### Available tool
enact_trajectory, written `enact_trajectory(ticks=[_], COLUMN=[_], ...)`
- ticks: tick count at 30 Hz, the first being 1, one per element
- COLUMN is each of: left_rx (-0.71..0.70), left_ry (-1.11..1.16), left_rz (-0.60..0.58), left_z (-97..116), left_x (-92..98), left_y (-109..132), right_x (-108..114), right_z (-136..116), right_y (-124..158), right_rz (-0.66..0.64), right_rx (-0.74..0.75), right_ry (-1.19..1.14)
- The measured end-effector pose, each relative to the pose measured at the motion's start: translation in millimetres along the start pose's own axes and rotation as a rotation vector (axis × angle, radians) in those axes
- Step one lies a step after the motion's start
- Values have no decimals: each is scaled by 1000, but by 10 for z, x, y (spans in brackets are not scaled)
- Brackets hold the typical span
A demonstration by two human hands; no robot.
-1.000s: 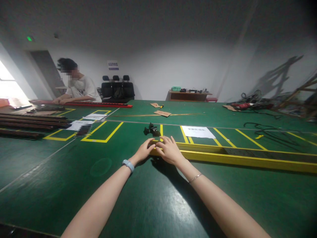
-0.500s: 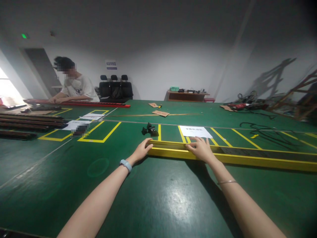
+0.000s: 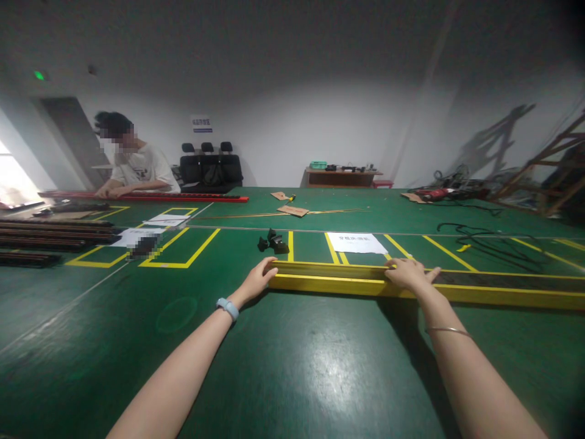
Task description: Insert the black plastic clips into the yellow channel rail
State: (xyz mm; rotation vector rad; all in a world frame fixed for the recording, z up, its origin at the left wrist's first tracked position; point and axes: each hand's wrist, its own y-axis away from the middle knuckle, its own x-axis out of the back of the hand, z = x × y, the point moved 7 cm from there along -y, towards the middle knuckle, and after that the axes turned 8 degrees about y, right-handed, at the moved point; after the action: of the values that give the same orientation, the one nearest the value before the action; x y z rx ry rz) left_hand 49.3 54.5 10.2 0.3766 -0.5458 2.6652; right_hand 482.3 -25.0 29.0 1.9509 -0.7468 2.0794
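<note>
A long yellow channel-shaped rail (image 3: pixel 329 284) lies across the green table (image 3: pixel 292 353), running out of view on the right. My left hand (image 3: pixel 259 280) grips its left end between thumb and fingers. Farther right, my right hand (image 3: pixel 411 275) is over the rail's channel, its fingertips on the rail and its thumb or a finger spread to the right. Dark material (image 3: pixel 484 280) lies inside the channel to the right of that hand. Several small black parts (image 3: pixel 274 241) sit just behind the rail's left end, and a white paper sign (image 3: pixel 357 243) lies behind its middle.
Across the table at the left, a person (image 3: pixel 141 167) leans over a red rail (image 3: pixel 183 197). Dark bars (image 3: pixel 55 235) are stacked at the left. Black cables (image 3: pixel 475 241) and a red tool (image 3: pixel 434 194) lie at the right; cardboard pieces (image 3: pixel 292 211) lie farther back.
My right hand has slid to the right along the yellow rail. My left hand stays at the rail's left end. The view has shifted slightly.
</note>
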Motion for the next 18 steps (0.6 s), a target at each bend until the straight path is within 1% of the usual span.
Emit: enact_trajectory(ticks=[1, 3, 7, 13, 18], left_rx=[0, -2, 0, 33, 58], left_ry=[3, 11, 34, 135, 175], left_rz=[3, 9, -5, -47, -58], left_z=[-10, -26, -34, -27, -39], left_x=[-2, -3, -11, -8, 17], left_y=[-4, -12, -21, -16, -19], right_x=[-30, -85, -159, -209, -193], right_z=[95, 216, 330, 334, 277], right_y=[-25, -59, -73, -33, -30], right_rz=[-16, -30, 12, 24, -22], right_rx=[-19, -7, 68, 194, 256], right_ry=[5, 7, 1, -13, 49])
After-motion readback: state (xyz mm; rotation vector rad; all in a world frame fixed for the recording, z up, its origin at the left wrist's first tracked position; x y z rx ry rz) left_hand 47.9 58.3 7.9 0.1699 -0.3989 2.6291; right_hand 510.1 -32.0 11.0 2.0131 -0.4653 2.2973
